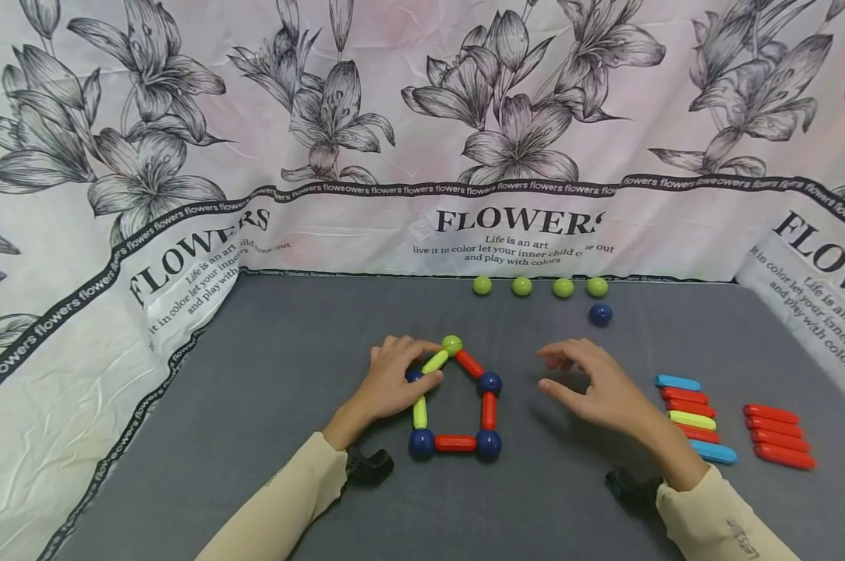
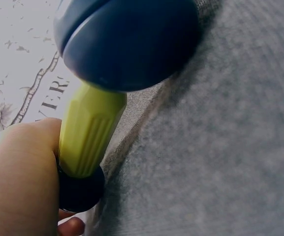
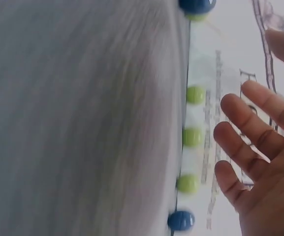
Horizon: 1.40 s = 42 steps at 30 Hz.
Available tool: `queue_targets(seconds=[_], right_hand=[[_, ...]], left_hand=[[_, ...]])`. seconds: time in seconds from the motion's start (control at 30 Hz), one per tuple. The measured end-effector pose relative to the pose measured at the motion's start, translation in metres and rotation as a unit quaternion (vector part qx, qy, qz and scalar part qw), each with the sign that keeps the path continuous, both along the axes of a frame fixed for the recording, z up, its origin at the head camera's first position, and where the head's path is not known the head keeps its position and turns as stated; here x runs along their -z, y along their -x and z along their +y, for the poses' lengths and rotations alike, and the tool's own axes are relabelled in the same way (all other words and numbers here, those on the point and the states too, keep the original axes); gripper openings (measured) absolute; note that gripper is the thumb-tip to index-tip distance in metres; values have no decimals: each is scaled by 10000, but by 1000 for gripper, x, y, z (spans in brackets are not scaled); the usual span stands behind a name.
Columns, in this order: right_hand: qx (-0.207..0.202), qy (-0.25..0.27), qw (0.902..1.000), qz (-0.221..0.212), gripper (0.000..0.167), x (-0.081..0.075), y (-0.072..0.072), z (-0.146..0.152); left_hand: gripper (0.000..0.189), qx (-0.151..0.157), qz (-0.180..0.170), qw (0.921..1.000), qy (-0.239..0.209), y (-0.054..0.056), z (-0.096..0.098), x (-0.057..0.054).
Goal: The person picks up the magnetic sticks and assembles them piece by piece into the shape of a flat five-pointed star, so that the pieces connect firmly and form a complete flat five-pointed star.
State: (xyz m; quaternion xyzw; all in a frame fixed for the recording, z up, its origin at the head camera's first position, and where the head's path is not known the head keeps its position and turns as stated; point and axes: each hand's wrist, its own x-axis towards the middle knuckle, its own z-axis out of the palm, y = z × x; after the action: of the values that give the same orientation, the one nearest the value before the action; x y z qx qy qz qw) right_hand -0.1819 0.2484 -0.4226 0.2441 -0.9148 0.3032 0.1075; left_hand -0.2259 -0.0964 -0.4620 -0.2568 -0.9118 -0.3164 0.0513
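Observation:
A five-sided, house-like frame of rods and balls lies on the table, with a green ball [image 1: 452,345] at its peak. Two yellow-green rods [image 1: 420,413] form its left side; red rods [image 1: 455,443] make up the bottom and right. Blue balls [image 1: 489,444] join the lower corners. My left hand [image 1: 390,378] holds the frame at its left blue ball [image 1: 414,375], mostly covered by the fingers, with the index finger reaching close to the green ball. In the air right of the frame, my right hand [image 1: 598,386] is empty, fingers spread and relaxed.
Several loose green balls [image 1: 522,286] line the table's back edge, with a blue ball [image 1: 601,315] in front of them. At the right, blue, red and yellow-green rods [image 1: 692,421] lie in a stack beside several red rods [image 1: 778,431]. A flower-printed cloth [image 1: 366,234] hangs behind.

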Motion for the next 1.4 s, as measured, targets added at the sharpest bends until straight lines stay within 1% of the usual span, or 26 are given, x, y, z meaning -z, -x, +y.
queue_targets(seconds=[0.1,0.23,0.33,0.43,0.6,0.77,0.83,0.93,1.0,1.03,1.17,1.3,1.4], right_hand=[[81,-166,9994,308,40,-1,-9,17],[218,-374,9972,608,47,-4,-20,40],[447,-701,9940,716,54,-6,-27,60],[716,-1026,9899,672,63,-6,-31,83],[1001,-1352,9854,268,79,-4,-40,121],[1166,-1682,9786,-191,105,-2,-50,146],[1226,-1890,9729,-527,116,-1,-52,152],[1279,-2171,9617,-1077,131,1,-53,160],[1299,-2309,9545,-1372,140,1,-53,164],[1304,-2324,9525,-1476,142,1,-53,165],[1286,-2321,9485,-1731,146,-2,-50,167],[1128,-2105,9552,-1748,138,-5,-46,165],[1017,-1954,9613,-1658,130,-4,-44,163]], left_hand=[[43,-62,-12,10000,32,-1,-1,0],[48,-73,-184,9996,200,0,-1,-1],[53,-94,-351,9983,450,0,-2,-2],[56,-123,-421,9972,603,1,-3,-3],[56,-120,-464,9968,646,1,-7,-4],[57,-97,-531,9958,732,3,-11,-4],[57,-83,-550,9958,732,3,-12,-4],[56,-69,-551,9960,707,4,-13,-4],[56,-74,-541,9960,708,4,-12,-4],[56,-77,-536,9959,719,4,-12,-4],[56,-73,-505,9960,738,4,-10,-5],[56,-50,-503,9959,751,4,-8,-6],[56,-19,-501,9961,732,3,-7,-8]])
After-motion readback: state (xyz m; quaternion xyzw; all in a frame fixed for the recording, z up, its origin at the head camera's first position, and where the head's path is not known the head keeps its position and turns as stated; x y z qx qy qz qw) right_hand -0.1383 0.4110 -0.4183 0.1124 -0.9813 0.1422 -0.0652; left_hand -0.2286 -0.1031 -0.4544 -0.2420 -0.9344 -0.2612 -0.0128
